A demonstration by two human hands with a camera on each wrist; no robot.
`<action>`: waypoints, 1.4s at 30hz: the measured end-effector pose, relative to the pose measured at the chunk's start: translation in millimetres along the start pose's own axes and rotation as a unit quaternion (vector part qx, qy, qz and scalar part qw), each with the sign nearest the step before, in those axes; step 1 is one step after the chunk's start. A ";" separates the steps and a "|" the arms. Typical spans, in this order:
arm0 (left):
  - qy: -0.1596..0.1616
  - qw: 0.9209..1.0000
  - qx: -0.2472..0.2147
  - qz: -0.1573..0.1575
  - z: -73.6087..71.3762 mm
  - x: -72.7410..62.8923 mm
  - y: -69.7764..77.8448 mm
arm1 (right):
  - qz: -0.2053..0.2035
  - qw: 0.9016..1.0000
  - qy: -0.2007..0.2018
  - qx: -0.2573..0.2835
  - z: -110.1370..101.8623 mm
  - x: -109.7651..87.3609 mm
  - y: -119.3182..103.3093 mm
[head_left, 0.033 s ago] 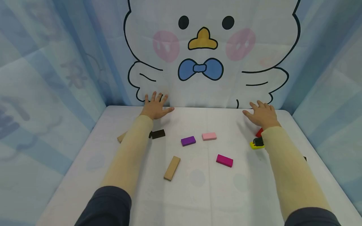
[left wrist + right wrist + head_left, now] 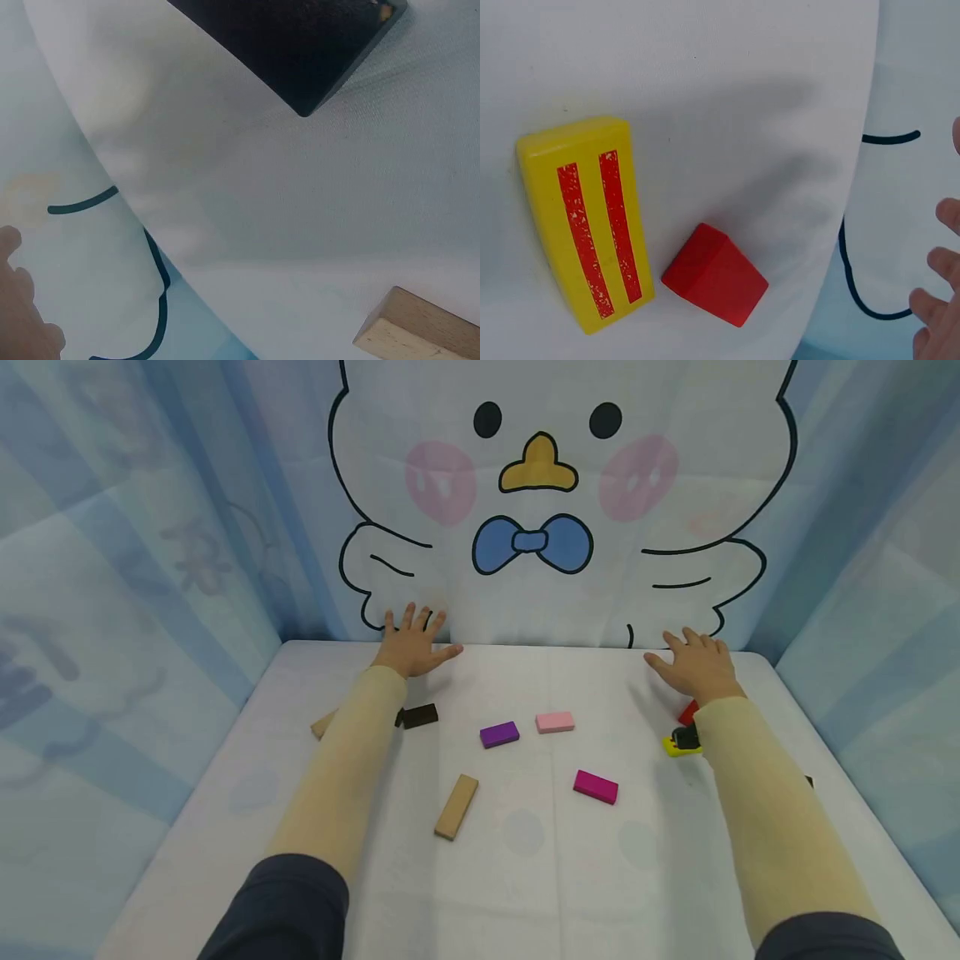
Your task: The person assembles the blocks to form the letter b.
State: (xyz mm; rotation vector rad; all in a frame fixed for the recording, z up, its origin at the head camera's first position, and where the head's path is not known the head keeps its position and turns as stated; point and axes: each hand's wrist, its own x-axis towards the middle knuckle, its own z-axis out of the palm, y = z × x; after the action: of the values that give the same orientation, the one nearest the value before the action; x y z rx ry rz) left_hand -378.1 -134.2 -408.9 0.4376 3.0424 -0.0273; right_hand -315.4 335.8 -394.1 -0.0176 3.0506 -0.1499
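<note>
At the table's far edge my left hand [image 2: 411,647] is held with its fingers spread and nothing in it. A black block [image 2: 420,716] lies just nearer than that hand, and a plain wooden block [image 2: 322,724] is partly hidden behind the left forearm. My right hand [image 2: 697,667], also at the far edge, holds nothing and has its fingers extended. Closest to it is a red block [image 2: 715,276], beside a yellow block with two red stripes [image 2: 589,225]. In the head view the right sleeve partly covers both.
Mid-table lie a purple block [image 2: 499,734], a light pink block [image 2: 555,722], a magenta block [image 2: 596,787] and a long wooden block [image 2: 456,807]. A dark piece [image 2: 809,782] peeks out beside the right forearm. Printed curtains [image 2: 540,602] stand behind the table and along both sides.
</note>
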 end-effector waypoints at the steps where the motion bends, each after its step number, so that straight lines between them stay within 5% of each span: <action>1: -0.001 1.000 0.001 0.001 0.2 -0.3 0.6 | -0.001 1.000 0.000 0.002 0.8 0.3 0.2; 7: -0.011 1.000 -0.009 0.012 -0.1 -1.5 2.2 | -0.030 0.999 0.022 0.006 1.9 6.4 -14.6; 15: -0.023 0.999 -0.017 0.029 -6.2 -2.7 -9.0 | -0.098 0.994 0.054 -0.017 -3.3 7.0 -73.3; 22: -0.041 0.998 -0.018 0.053 -6.4 -11.9 -14.1 | -0.170 0.984 0.059 -0.015 2.5 -4.0 -114.0; 28: -0.069 0.994 -0.031 0.080 7.2 -24.9 -15.8 | -0.237 0.969 0.071 -0.004 14.4 -19.7 -151.3; 42: -0.112 0.985 -0.090 0.098 21.3 -51.3 -3.0 | -0.321 0.944 -0.057 0.039 52.1 -54.9 -205.8</action>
State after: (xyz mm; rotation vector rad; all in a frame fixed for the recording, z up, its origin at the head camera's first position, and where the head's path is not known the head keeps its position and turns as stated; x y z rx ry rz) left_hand -328.4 -152.0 -426.5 0.6662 2.7377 0.1941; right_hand -254.7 126.8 -420.7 -0.9771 2.7948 -0.2965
